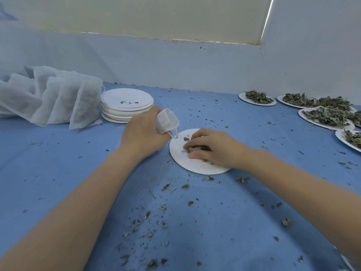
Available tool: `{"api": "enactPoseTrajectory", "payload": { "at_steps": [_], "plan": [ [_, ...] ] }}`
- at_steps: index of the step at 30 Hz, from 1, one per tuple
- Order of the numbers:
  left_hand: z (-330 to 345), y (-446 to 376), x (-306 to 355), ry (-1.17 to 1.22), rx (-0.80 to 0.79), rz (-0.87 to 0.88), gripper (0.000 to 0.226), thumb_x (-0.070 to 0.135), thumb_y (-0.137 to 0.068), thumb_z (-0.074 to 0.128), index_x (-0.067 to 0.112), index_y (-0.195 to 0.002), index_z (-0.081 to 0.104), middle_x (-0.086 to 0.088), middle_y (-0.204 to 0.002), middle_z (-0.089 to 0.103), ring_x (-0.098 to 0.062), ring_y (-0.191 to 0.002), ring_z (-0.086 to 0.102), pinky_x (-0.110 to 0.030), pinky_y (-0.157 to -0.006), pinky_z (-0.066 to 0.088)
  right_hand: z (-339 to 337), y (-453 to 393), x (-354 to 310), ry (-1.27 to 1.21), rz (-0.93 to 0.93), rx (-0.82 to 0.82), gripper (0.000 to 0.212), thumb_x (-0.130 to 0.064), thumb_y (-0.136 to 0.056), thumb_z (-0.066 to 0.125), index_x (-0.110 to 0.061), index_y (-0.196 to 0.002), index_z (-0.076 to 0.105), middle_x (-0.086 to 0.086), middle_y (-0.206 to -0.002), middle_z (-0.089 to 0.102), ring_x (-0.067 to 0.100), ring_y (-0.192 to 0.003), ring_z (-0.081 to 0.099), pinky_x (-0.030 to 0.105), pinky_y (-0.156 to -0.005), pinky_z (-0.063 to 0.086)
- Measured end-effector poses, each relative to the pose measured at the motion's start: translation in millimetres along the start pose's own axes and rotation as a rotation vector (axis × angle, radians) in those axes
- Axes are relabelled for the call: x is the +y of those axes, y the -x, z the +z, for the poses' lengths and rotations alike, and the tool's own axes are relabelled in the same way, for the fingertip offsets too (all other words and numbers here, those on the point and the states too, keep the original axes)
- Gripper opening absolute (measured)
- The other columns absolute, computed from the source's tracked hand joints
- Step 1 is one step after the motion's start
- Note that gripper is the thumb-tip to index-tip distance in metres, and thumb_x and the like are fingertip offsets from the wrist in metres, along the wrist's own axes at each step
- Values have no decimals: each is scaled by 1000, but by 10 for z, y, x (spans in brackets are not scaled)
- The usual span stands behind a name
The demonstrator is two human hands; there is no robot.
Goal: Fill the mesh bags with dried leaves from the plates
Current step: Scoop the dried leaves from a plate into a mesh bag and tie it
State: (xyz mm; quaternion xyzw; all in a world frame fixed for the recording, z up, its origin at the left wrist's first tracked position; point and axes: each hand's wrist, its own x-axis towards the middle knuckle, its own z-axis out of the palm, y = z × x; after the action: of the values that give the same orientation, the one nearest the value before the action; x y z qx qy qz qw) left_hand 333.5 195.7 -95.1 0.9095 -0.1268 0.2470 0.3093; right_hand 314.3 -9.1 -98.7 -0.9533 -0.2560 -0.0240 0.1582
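A white paper plate (183, 160) lies in the middle of the blue table. My right hand (214, 148) is on it, fingers curled around a small heap of dried leaves (192, 148). Just left of the plate, my left hand (142, 133) grips a small white mesh bag (166, 120), its mouth turned up and toward the plate. The bag's drawstring (175, 133) hangs down to the plate's rim.
A pile of filled mesh bags (48, 94) lies at the far left, beside a stack of emptied plates (127, 104). Several plates of dried leaves (326, 116) line the right side. Leaf crumbs (156, 212) litter the cloth. A wall stands behind the table.
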Motion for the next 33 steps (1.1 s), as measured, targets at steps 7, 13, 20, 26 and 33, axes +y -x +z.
{"api": "enactPoseTrajectory", "payload": {
  "at_steps": [7, 13, 20, 26, 33],
  "plan": [
    [0, 31, 24, -73, -95, 24, 47, 33, -73, 66, 26, -116, 52, 3, -105, 63, -23, -96, 55, -27, -70, 35, -181, 6, -75, -76, 1, 179, 18, -20, -88, 65, -19, -104, 73, -6, -98, 64, -8, -75, 51, 0, -71, 31],
    [52, 60, 131, -234, -119, 167, 51, 35, -71, 66, 23, -118, 50, 0, -108, 61, -25, -96, 56, -29, -67, 34, -525, -90, -297, -80, -33, 224, 16, -20, -87, 66, -20, -101, 74, -11, -94, 65, -1, -86, 54, 2, -75, 35],
    [94, 106, 305, 149, -4, -34, 48, 37, -67, 70, 24, -111, 56, 5, -94, 64, -16, -89, 57, -31, -73, 46, -473, -231, -577, -97, -53, 210, 20, -19, -86, 65, -27, -103, 73, 3, -97, 72, 19, -89, 62, 20, -77, 44],
    [45, 48, 230, 303, 38, -106, 43, 35, -66, 75, 26, -104, 56, 14, -87, 59, -8, -82, 55, -18, -63, 40, -696, -232, -598, -186, -56, -121, 28, -22, -97, 50, -27, -121, 62, -3, -116, 66, 15, -107, 56, 25, -93, 42],
    [18, 39, 217, 262, 37, -85, 34, 42, -68, 73, 33, -94, 53, 17, -79, 58, -1, -74, 53, -12, -61, 40, -758, -293, -647, -112, -15, 69, 26, -16, -85, 68, -30, -107, 70, -29, -75, 58, 2, -88, 64, 3, -68, 41]
  ]
}}
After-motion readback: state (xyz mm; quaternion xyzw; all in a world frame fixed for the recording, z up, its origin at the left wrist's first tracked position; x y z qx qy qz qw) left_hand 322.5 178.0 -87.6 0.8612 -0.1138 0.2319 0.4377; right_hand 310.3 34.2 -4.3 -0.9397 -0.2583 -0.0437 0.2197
